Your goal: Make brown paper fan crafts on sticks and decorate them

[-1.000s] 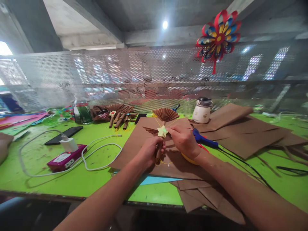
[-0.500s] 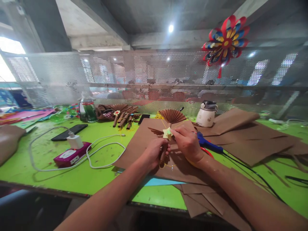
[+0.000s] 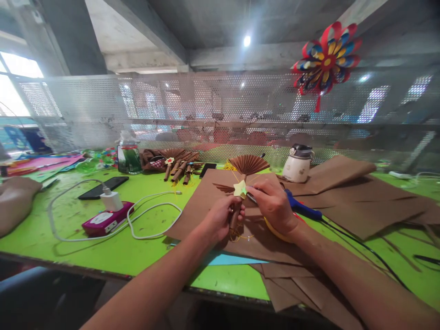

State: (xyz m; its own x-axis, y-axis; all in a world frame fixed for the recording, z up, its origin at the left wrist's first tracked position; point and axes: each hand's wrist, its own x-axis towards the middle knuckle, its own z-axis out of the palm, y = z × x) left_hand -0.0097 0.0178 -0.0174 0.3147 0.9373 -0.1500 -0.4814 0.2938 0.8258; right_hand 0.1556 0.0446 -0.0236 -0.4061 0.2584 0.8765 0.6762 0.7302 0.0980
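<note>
My left hand (image 3: 220, 215) is closed around the rolled brown paper stem (image 3: 235, 219) of a paper craft. A pleated brown paper fan (image 3: 249, 165) tops the stem, and a smaller pleated piece (image 3: 223, 188) juts out to the left. On the front sits a pale yellow paper star (image 3: 239, 189) with a green patch on its right side. My right hand (image 3: 275, 204) is closed in a pinch beside the star, on a slim greyish tool (image 3: 252, 197) pointing at it; its kind is unclear. Thin yellow string (image 3: 237, 236) hangs by the stem's lower end.
Brown paper sheets (image 3: 343, 192) cover the right side. A blue glue gun (image 3: 304, 206) with a black cord lies by my right hand. At left are a purple power strip (image 3: 99, 222), white cable and black phone (image 3: 103, 188). A white jar (image 3: 297, 165) and finished rolls (image 3: 180, 169) stand behind.
My right hand has drawn slightly back to the right from the star, so more of the star and the slim tool shows. My left hand keeps its hold; the view has shifted slightly.
</note>
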